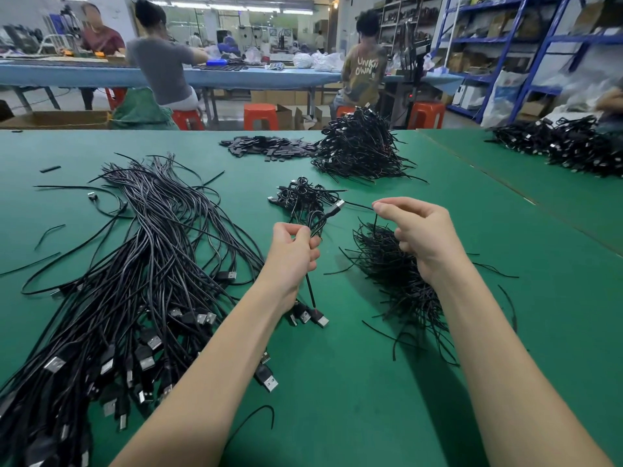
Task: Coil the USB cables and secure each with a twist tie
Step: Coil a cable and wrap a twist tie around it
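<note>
Both hands' fingers pinch: left hand (pixel 292 246) cable (pixel 318 220), right hand (pixel 418 232) tie (pixel 375 221).

Under both hands, the table (pixel 371 399) has a matt green, felt-like covering. Left of the left hand (pixel 291 251), loose USB cables (pixel 151 264) have slightly glossy black plastic sheaths and bright metal plugs. Beneath the right hand (pixel 421 230), twist ties (pixel 397 281) look thin, black and matt.

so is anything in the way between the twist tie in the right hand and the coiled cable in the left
Nothing visible. The right hand pinches a thin black twist tie beside the coiled black USB cable gripped by the left hand; only open air above the green table separates them.
</note>
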`<state>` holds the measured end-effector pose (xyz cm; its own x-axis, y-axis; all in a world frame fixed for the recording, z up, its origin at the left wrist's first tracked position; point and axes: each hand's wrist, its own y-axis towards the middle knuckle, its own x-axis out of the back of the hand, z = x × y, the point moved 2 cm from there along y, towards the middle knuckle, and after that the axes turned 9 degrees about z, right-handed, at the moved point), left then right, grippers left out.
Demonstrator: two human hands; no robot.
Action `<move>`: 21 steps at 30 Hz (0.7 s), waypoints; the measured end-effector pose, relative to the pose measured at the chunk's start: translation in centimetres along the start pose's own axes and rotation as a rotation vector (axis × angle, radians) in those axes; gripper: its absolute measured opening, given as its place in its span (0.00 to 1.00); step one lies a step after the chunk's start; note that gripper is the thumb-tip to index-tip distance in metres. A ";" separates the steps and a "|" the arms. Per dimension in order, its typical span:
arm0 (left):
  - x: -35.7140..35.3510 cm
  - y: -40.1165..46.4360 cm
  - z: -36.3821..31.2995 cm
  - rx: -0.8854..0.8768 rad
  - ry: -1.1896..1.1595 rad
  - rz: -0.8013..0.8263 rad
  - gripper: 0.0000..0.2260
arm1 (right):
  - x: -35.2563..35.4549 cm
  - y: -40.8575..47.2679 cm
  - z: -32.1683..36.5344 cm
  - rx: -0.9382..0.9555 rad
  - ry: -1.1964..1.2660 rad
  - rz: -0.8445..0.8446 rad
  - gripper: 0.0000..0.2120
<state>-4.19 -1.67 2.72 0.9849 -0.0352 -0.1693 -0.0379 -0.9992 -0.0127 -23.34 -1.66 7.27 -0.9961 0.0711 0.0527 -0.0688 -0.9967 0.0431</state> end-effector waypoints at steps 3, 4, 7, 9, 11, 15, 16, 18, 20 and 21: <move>0.1 0.0 0.0 0.009 -0.001 -0.003 0.03 | -0.6 -0.3 0.5 0.037 0.192 0.087 0.03; 0.1 0.0 -0.1 0.010 -0.002 -0.005 0.03 | -0.9 -0.4 0.9 0.083 0.272 0.143 0.03; -0.2 -0.2 -0.2 0.008 -0.003 -0.008 0.04 | -2.3 -1.1 1.8 0.272 0.400 0.340 0.04; -0.6 -0.3 -0.3 -0.003 -0.020 -0.010 0.04 | -3.7 -1.6 1.6 0.337 0.375 0.431 0.05; -1.0 -0.5 -0.6 -0.022 -0.038 0.003 0.05 | -4.9 -1.9 0.8 0.372 0.215 0.441 0.05; -1.1 -0.9 -1.2 -0.037 -0.058 0.049 0.04 | -5.3 -1.6 -0.5 0.443 -0.173 0.309 0.04; -1.1 -0.9 -1.4 -0.037 -0.071 0.064 0.03 | -5.1 -1.5 -0.6 0.452 -0.223 0.279 0.04; -1.2 -0.9 -1.7 -0.029 -0.104 0.092 0.03 | -4.9 -1.4 -0.5 0.439 -0.229 0.258 0.06; -1.3 -0.9 -1.9 -0.018 -0.151 0.108 0.03 | -4.9 -1.4 -0.4 0.419 -0.226 0.250 0.07; -1.3 -0.9 -1.9 -0.017 -0.160 0.113 0.04 | -5.0 -1.5 -0.4 0.414 -0.237 0.245 0.07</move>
<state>-5.08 -0.80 4.83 0.9352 -0.1447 -0.3231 -0.1423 -0.9893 0.0314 -18.28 -0.55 6.50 -0.9368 -0.1074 0.3329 0.2401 -0.8896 0.3886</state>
